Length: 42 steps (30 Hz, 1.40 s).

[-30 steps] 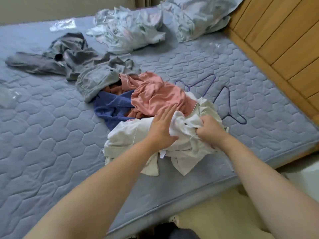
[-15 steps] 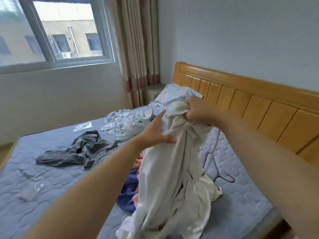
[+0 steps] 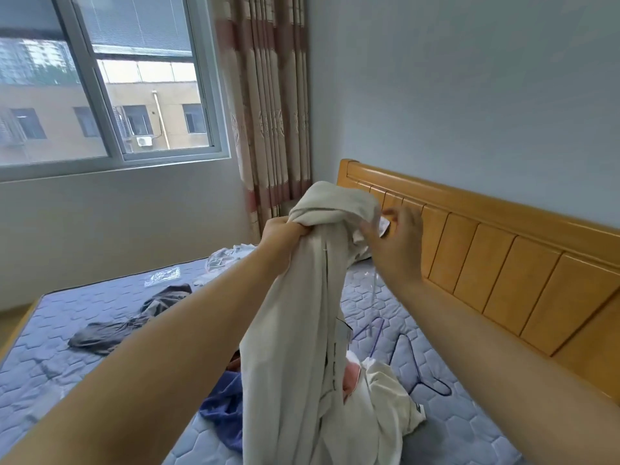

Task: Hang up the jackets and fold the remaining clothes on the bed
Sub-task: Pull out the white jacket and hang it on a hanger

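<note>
White garment (image 3: 302,330) hangs limp and light, bunched tight in the left hand (image 3: 285,233); the right hand (image 3: 397,245) is half-open at its top edge, grip unclear. Shoulders seem the best hold.

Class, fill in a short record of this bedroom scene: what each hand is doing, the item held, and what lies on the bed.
Left hand: grips the bunched top of the white garment
Right hand: at the garment's top edge, grip unclear
Garment: held up, lower end trailing on the mattress
Also on the mattress: grey garment, blue garment, purple hangers
</note>
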Tool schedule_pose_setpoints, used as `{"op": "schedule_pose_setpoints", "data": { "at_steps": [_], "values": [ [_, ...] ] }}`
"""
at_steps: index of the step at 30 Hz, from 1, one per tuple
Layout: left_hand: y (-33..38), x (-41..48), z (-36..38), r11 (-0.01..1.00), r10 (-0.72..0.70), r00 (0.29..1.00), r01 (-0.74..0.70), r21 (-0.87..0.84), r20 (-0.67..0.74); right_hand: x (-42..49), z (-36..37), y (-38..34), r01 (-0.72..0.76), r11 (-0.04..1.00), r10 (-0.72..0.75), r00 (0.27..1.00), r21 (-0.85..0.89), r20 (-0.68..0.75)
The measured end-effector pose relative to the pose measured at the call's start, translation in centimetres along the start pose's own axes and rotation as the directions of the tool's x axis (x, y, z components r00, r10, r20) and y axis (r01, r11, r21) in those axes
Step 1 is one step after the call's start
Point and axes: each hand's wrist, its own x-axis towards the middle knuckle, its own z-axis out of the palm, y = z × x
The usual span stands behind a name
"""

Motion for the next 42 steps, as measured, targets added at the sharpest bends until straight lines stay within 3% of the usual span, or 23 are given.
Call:
{"op": "schedule_pose_setpoints", "data": {
  "at_steps": [1, 3, 5, 6, 8, 11, 15, 17, 19, 20, 22, 24, 26, 28, 30, 32, 33, 34, 35, 36, 38, 40, 42],
  "values": [
    [0.1, 0.1, 0.4, 0.998, -0.039, 0.999, 0.038, -0.045, -0.035, -1.5, 0.2, 0.7, -0.030, 0.998, 0.030, 1.000, 0.048, 0.005],
    [0.0, 0.3, 1.0, 0.982, -0.132, 0.988, 0.120, -0.143, -0.081, -4.0, 1.0, 1.2, -0.225, 0.958, 0.180, 0.954, 0.177, 0.238],
    [0.1, 0.3, 1.3, 0.961, -0.201, 0.977, 0.182, -0.206, -0.074, -5.5, 2.0, 1.7, -0.443, 0.880, 0.299, 0.796, 0.171, 0.526],
    [-0.1, 0.4, 1.2, 0.954, -0.224, 0.972, 0.203, -0.220, -0.073, -5.8, 2.3, 2.1, -0.494, 0.862, 0.346, 0.739, 0.116, 0.577],
    [-0.5, 0.8, 0.7, 0.946, -0.260, 0.961, 0.234, -0.226, -0.095, -5.2, 2.4, 2.5, -0.524, 0.850, 0.433, 0.754, 0.055, 0.494],
    [-0.9, 1.0, -1.6, 0.970, -0.224, 0.960, 0.202, -0.135, -0.169, -2.5, 1.5, 2.8, -0.622, 0.768, 0.558, 0.766, 0.151, 0.319],
    [-2.0, 1.1, -5.8, 0.938, -0.286, 0.958, 0.271, 0.214, 0.038, 1.8, 0.0, 0.0, -0.402, 0.907, 0.370, 0.903, 0.124, 0.219],
    [-2.4, 0.8, -6.7, 0.836, -0.443, 0.869, 0.314, 0.450, 0.218, 3.5, -0.5, -2.6, -0.278, 0.951, 0.243, 0.943, 0.136, 0.226],
    [-1.9, 0.3, -6.4, 0.661, -0.501, 0.821, 0.161, 0.733, 0.272, 5.1, -0.9, -4.8, -0.129, 0.987, 0.097, 0.951, 0.094, 0.292],
    [-1.4, 0.2, -5.9, 0.584, -0.461, 0.841, 0.048, 0.810, 0.282, 5.8, -1.1, -5.8, -0.048, 0.997, 0.024, 0.933, 0.059, 0.359],
    [-0.5, 0.7, -4.7, 0.614, -0.267, 0.878, -0.163, 0.773, 0.397, 6.5, -1.5, -7.5, 0.116, 0.992, -0.080, 0.852, -0.039, 0.517],
    [0.5, 0.7, -3.6, 0.773, -0.099, 0.804, -0.309, 0.554, 0.586, 6.0, -1.9, -8.8, 0.247, 0.963, -0.124, 0.758, -0.106, 0.640],
    [0.9, 0.2, -2.5, 0.856, -0.070, 0.695, -0.326, 0.401, 0.715, 4.9, -1.8, -9.0, 0.311, 0.945, -0.148, 0.692, -0.106, 0.707],
    [0.7, -0.1, -1.5, 0.848, -0.103, 0.684, -0.319, 0.423, 0.722, 3.9, -1.6, -8.3, 0.341, 0.933, -0.168, 0.692, -0.113, 0.702],
    [0.1, -0.4, -0.4, 0.699, -0.098, 0.787, -0.382, 0.605, 0.610, 3.2, -1.7, -6.5, 0.328, 0.938, -0.148, 0.679, -0.117, 0.719],
    [-0.6, -0.5, 0.1, 0.326, 0.035, 0.853, -0.503, 0.801, 0.521, 2.7, -2.2, -3.9, 0.339, 0.919, -0.032, 0.576, -0.203, 0.817],
    [-1.0, -0.6, 0.4, 0.129, 0.127, 0.845, -0.533, 0.836, 0.519, 2.5, -2.3, -2.2, 0.372, 0.881, 0.073, 0.503, -0.292, 0.861],
    [-1.2, -0.9, 0.8, 0.009, 0.212, 0.830, -0.529, 0.849, 0.515, 2.1, -2.3, -0.1, 0.418, 0.818, 0.193, 0.448, -0.395, 0.873],
    [-1.4, -1.3, 1.2, -0.037, 0.279, 0.810, -0.528, 0.849, 0.516, 1.4, -2.4, 1.9, 0.459, 0.733, 0.289, 0.459, -0.502, 0.840],
    [-1.5, -1.7, 1.6, -0.058, 0.305, 0.804, -0.520, 0.852, 0.511, 0.5, -2.6, 3.6, 0.477, 0.659, 0.318, 0.525, -0.582, 0.790],
    [-2.2, -1.9, 2.2, -0.108, 0.340, 0.781, -0.521, 0.847, 0.524, -1.8, -2.7, 7.3, 0.447, 0.602, 0.153, 0.749, -0.662, 0.645],
    [-3.1, -1.8, 1.8, -0.133, 0.366, 0.773, -0.507, 0.851, 0.518, -4.3, -2.9, 10.7, 0.318, 0.669, 0.121, 0.845, -0.672, 0.521],
    [-4.2, -1.4, 0.5, -0.139, 0.372, 0.791, -0.469, 0.872, 0.485, -5.7, -3.3, 13.2, -0.004, 0.780, 0.318, 0.863, -0.625, 0.392]
  ]
}}
